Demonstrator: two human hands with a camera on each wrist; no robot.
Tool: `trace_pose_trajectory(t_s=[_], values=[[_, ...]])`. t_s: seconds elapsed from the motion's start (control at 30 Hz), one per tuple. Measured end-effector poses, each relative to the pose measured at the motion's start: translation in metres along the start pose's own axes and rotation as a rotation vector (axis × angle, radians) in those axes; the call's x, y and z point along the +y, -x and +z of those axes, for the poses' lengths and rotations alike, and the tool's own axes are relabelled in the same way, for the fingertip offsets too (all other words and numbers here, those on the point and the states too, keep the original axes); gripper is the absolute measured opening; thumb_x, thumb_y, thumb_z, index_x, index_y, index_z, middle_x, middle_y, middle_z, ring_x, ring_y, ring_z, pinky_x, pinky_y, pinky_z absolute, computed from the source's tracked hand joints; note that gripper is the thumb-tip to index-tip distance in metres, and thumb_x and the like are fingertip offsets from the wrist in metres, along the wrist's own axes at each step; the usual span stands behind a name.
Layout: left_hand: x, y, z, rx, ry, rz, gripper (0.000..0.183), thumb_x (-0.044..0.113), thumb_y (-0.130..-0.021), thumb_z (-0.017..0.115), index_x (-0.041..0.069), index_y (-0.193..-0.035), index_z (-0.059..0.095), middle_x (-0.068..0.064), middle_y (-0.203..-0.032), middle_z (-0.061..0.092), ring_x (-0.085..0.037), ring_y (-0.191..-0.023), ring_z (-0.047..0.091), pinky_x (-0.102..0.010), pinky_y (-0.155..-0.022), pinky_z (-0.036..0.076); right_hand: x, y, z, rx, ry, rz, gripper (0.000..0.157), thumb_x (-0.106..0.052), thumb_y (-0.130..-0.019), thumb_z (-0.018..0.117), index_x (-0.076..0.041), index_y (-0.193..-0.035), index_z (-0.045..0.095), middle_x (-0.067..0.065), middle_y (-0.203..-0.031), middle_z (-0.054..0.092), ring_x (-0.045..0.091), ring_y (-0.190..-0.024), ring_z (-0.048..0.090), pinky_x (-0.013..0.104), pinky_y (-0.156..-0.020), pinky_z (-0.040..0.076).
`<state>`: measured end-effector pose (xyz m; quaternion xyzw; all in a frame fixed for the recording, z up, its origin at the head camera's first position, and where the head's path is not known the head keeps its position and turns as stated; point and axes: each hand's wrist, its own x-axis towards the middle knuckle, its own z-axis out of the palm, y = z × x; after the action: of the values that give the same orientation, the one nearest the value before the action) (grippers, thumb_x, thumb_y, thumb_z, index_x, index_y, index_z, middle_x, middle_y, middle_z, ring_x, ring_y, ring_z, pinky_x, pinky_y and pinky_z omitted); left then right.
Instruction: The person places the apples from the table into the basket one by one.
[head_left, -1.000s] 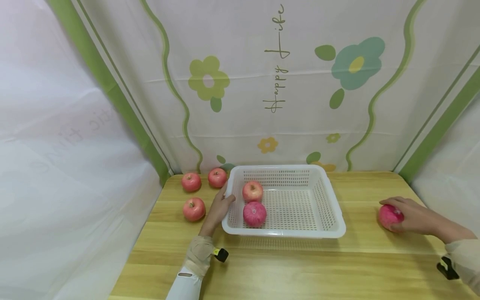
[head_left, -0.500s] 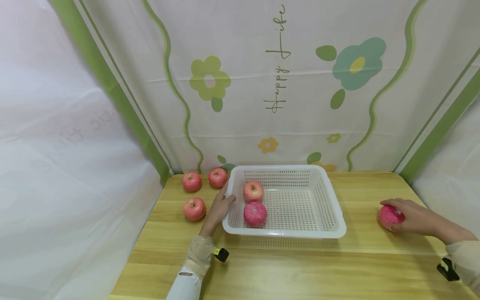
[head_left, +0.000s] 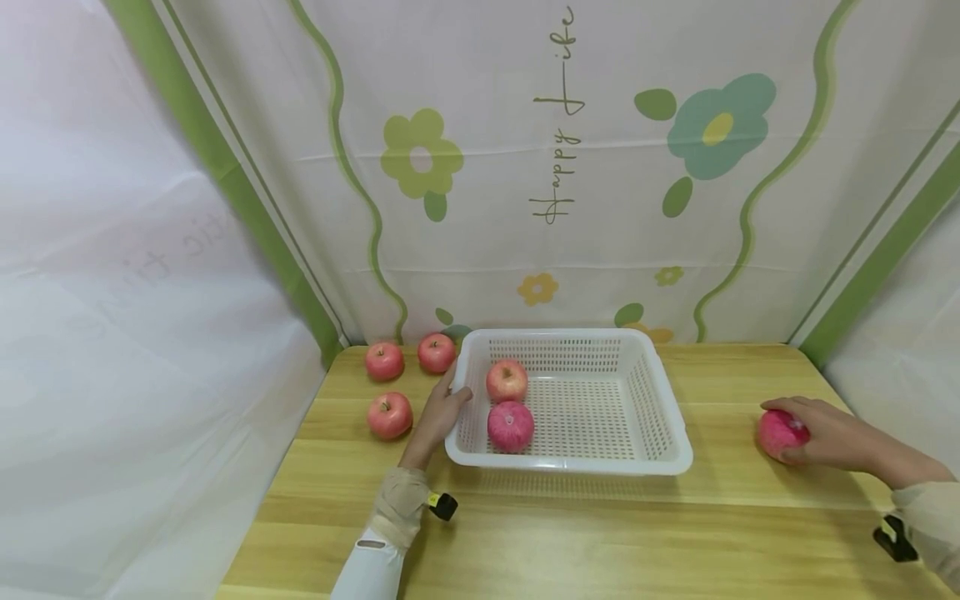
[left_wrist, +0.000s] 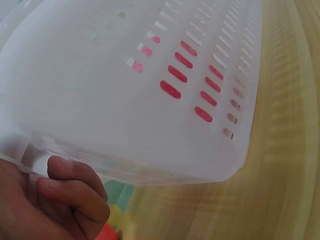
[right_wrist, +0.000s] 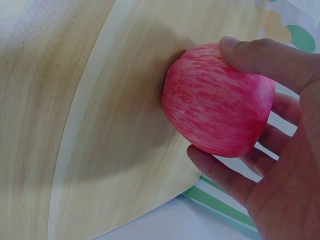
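A white plastic basket point(head_left: 568, 465) with slotted walls stands on the wooden table. My left hand point(head_left: 438, 417) grips its left rim; in the left wrist view, fingers point(left_wrist: 75, 187) curl under the rim. Inside the basket, at its left end, lie a pale red apple point(head_left: 507, 382) and a deep pink apple point(head_left: 511, 427), side by side. Over at the table's right, my right hand point(head_left: 832, 433) holds another pink apple point(right_wrist: 217, 100), thumb on one side and fingers round the other. That apple appears to sit on the tabletop.
Left of the basket are three red apples: one at the back left point(head_left: 385, 362), an apple by the basket's corner point(head_left: 437, 353) and a nearer apple point(head_left: 390, 415). A printed curtain point(head_left: 480, 250) rises behind the table point(head_left: 570, 542), with white sheets at both sides.
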<state>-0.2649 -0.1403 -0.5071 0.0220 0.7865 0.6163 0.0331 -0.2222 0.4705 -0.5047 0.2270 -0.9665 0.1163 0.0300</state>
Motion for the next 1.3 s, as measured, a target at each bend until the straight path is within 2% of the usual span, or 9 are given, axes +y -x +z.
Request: trace_pose_trajectory(t_s=[0.2,0.33,0.47,0.63,0.77,0.87,0.97,1.3], values=[[0.001,-0.001,-0.001,0.0,0.001,-0.006,0.074,0.016,-0.102,0.053,0.028,-0.171,0.027,-0.033,-0.148,0.057,-0.049,-0.116,0.069,-0.056,-0.084,0.064,0.001,-0.002,0.0,0.018,0.007,-0.01,0.068,-0.023,-0.069,0.094,0.004,-0.126,0.068,0.026,-0.119,0.071,0.043,-0.105,0.067,0.037,-0.075,0.054],[0.004,-0.001,-0.001,-0.015,-0.002,-0.016,0.074,0.014,-0.103,0.051,0.023,-0.172,0.024,-0.036,-0.149,0.055,-0.052,-0.117,0.068,-0.057,-0.084,0.064,-0.001,-0.004,-0.001,0.021,0.007,-0.021,0.069,-0.022,-0.07,0.094,0.005,-0.127,0.067,0.028,-0.119,0.07,0.045,-0.106,0.067,0.041,-0.077,0.055],[0.019,0.005,-0.003,-0.04,-0.005,-0.02,0.074,0.01,-0.103,0.051,0.017,-0.171,0.023,-0.038,-0.149,0.053,-0.054,-0.118,0.067,-0.056,-0.085,0.064,-0.002,-0.005,-0.001,0.026,0.014,-0.014,0.069,-0.022,-0.07,0.094,0.006,-0.127,0.066,0.028,-0.12,0.071,0.044,-0.106,0.067,0.039,-0.077,0.056],[0.041,0.019,-0.005,-0.046,-0.016,-0.009,0.073,0.009,-0.102,0.051,0.012,-0.17,0.025,-0.038,-0.149,0.053,-0.054,-0.118,0.067,-0.055,-0.086,0.065,-0.002,-0.008,0.0,0.054,0.032,-0.032,0.07,-0.022,-0.067,0.096,0.006,-0.125,0.067,0.024,-0.116,0.072,0.035,-0.101,0.067,0.032,-0.075,0.055],[0.021,0.009,-0.003,-0.03,-0.016,-0.003,0.073,0.012,-0.103,0.05,0.017,-0.171,0.024,-0.037,-0.15,0.053,-0.053,-0.117,0.068,-0.057,-0.085,0.065,-0.002,-0.011,-0.002,0.06,0.035,-0.035,0.07,-0.022,-0.067,0.097,0.006,-0.124,0.067,0.023,-0.115,0.072,0.035,-0.1,0.068,0.032,-0.075,0.055],[0.003,0.0,-0.001,-0.007,-0.024,-0.005,0.073,0.016,-0.103,0.051,0.025,-0.171,0.026,-0.034,-0.15,0.055,-0.05,-0.117,0.069,-0.056,-0.085,0.065,-0.004,-0.013,-0.004,0.061,0.037,-0.04,0.07,-0.022,-0.067,0.097,0.006,-0.123,0.067,0.023,-0.114,0.072,0.038,-0.1,0.068,0.034,-0.076,0.055],[0.002,0.001,0.0,0.011,-0.027,-0.008,0.073,0.018,-0.102,0.052,0.029,-0.17,0.028,-0.031,-0.149,0.057,-0.047,-0.115,0.07,-0.054,-0.084,0.065,-0.005,-0.015,-0.004,0.068,0.042,-0.05,0.07,-0.022,-0.067,0.097,0.006,-0.123,0.067,0.022,-0.114,0.073,0.037,-0.1,0.068,0.033,-0.075,0.055],[0.001,0.0,0.0,0.008,-0.009,-0.013,0.074,0.019,-0.101,0.053,0.032,-0.17,0.029,-0.028,-0.15,0.058,-0.043,-0.113,0.071,-0.052,-0.082,0.066,-0.009,-0.023,-0.007,0.101,0.059,-0.084,0.069,-0.022,-0.065,0.099,0.003,-0.122,0.069,0.018,-0.111,0.074,0.031,-0.096,0.068,0.031,-0.073,0.055]])
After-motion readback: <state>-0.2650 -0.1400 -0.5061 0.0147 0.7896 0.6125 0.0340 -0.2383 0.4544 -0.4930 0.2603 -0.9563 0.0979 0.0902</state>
